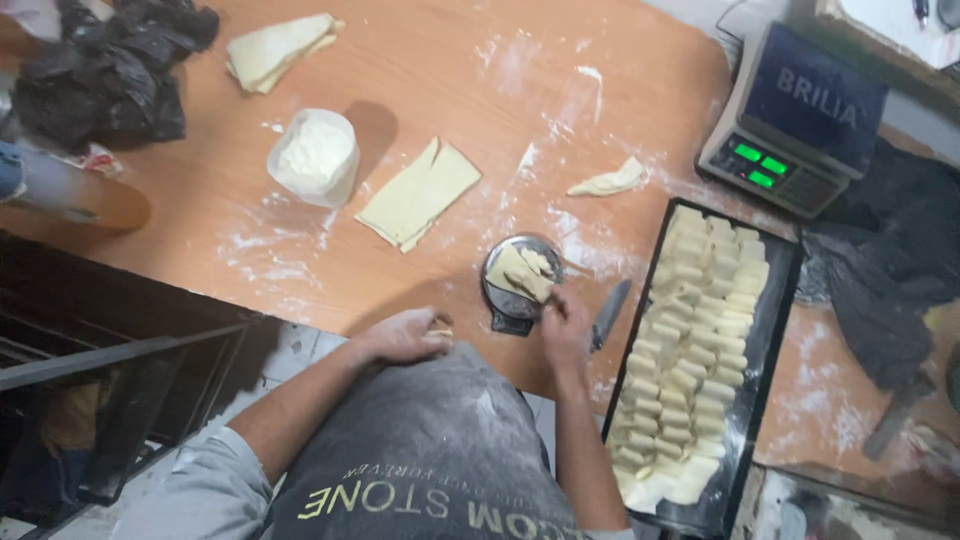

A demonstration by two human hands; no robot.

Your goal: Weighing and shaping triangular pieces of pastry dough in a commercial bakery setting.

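So the small round metal scale pan (520, 272) is sitting near the front edge of the floury wooden surface (440, 80), and a couple of pale folded dough pieces (524, 270) are lying in it. The person's right hand (565, 322) is reaching in at the pan's lower right rim, fingers curled and pinching at the dough there, though it's hard to say whether it's actually gripping a piece or just touching it. The left hand (405, 337) is resting at the surface's edge, loosely closed, with what looks like a tiny scrap of dough between the fingertips, too small to be sure.

Looks like the portioning step is what's going on here, dough being weighed out bit by bit. Judging from that, whatever comes after probably calls for a light pinch so the soft dough isn't getting squashed.

Just right of the pan a dark-handled knife (609, 313) is lying, and beside that a long black baking tray (775, 330) is holding rows of rolled dough pieces (700, 340). Further back, a flat folded sheet of yellowish dough (420, 194) and a white tub of flour (314, 155) are sitting near each other, with a grey digital scale (795, 120) at the far right and crumpled black plastic bags (110, 70) at the far left.
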